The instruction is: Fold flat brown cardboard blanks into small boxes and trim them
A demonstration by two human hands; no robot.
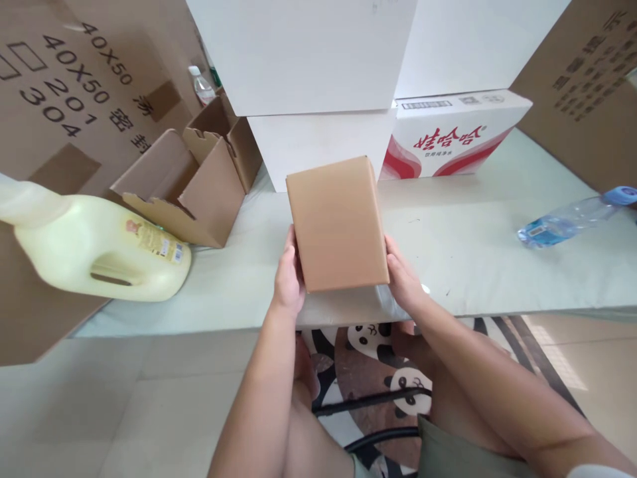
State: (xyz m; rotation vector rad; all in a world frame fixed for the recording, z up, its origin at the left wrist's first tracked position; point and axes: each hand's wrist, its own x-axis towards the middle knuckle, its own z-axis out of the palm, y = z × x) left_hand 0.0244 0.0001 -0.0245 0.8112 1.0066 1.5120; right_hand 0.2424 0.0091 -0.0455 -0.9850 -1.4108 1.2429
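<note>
A plain brown cardboard box (338, 229) is held between my two hands near the front edge of the cloth-covered table (458, 259). Its faces toward me look closed and unmarked. My left hand (289, 275) presses on the box's left side, with most of the fingers hidden behind it. On the opposite side, my right hand (402, 275) grips the lower right edge. Something clear, perhaps plastic, shows below the box beside my right hand; I cannot make out what it is.
Tall white boxes (318, 60) and a red-and-white carton (452, 136) stand behind. To the left are open cardboard boxes (209, 186) and a large pale-yellow jug (94, 245). A water bottle (567, 222) lies at right. Large printed cardboard panels flank both sides.
</note>
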